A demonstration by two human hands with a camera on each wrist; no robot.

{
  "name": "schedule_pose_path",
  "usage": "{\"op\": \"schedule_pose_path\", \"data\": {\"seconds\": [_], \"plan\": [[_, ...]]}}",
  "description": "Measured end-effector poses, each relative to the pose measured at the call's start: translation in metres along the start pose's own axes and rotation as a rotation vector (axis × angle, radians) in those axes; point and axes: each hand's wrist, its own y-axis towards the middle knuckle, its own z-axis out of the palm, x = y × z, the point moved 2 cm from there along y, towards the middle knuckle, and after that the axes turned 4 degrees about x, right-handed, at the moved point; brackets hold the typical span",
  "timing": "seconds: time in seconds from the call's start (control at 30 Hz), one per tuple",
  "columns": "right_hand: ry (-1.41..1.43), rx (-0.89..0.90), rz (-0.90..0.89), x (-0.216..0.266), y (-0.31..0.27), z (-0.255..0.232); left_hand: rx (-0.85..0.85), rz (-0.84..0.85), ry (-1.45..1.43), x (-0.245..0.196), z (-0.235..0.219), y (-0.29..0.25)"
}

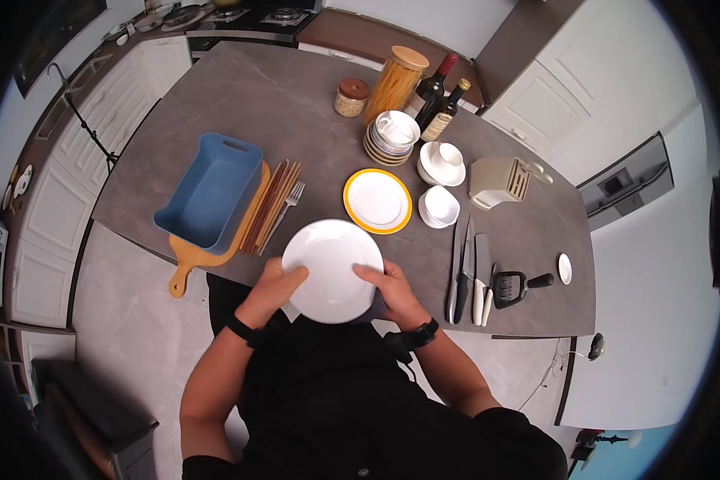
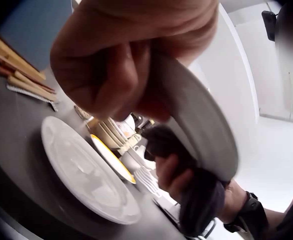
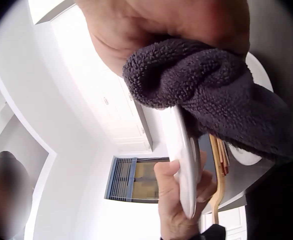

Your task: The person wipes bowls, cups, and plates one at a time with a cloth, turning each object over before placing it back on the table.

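Observation:
A white plate point(image 1: 333, 270) is held before my body at the table's near edge. My left hand point(image 1: 272, 292) grips its left side, thumb on the upper face and fingers curled beneath. On the opposite side my right hand point(image 1: 398, 296) holds the rim, thumb on top, with a bunched dark terry towel point(image 3: 201, 90) in its fingers against the plate's underside. Another white plate point(image 2: 86, 170) lies on the table below, mostly hidden from the head view by the held one. Just beyond sits a yellow-rimmed plate point(image 1: 378, 202).
To the left, a blue baking dish point(image 1: 208, 192) rests on a wooden board point(image 1: 186, 256), beside chopsticks point(image 1: 274, 204) and a fork point(image 1: 290, 204). Stacked bowls point(image 1: 388, 148) and bottles point(image 1: 444, 112) stand farther back. Several knives point(image 1: 468, 272) and a black spatula point(image 1: 510, 290) lie right.

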Motion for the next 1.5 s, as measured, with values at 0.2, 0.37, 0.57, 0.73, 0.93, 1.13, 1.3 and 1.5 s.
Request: {"op": "schedule_pose_path", "data": {"seconds": [0.2, 0.37, 0.57, 0.73, 0.93, 1.13, 1.3, 1.5], "plan": [[-0.446, 0.206, 0.075, 0.009, -0.015, 0.0, 0.625, -0.157, 0.479, -0.03, -0.003, 0.016], [-0.268, 0.088, 0.037, 0.007, -0.016, -0.002, 0.399, -0.024, 0.361, -0.025, 0.003, 0.041], [0.015, -0.13, -0.132, 0.002, -0.002, -0.003, -0.314, 0.164, 0.074, 0.029, 0.024, 0.022], [-0.081, -0.088, -0.169, -0.004, 0.008, 0.002, -0.411, 0.199, -0.067, 0.033, 0.013, 0.02], [-0.098, -0.034, -0.103, 0.006, 0.01, -0.007, -0.088, 0.081, 0.415, 0.024, -0.004, 0.013], [0.052, -0.006, 0.059, 0.02, 0.002, 0.002, 0.138, 0.073, 0.494, -0.004, 0.017, 0.022], [0.683, 0.481, -0.009, -0.043, 0.026, -0.026, -0.198, 0.344, 0.098, 0.013, 0.062, 0.033], [0.195, 0.184, -0.231, -0.031, 0.02, -0.007, -0.504, 0.226, 0.127, 0.026, 0.056, 0.053]]}}
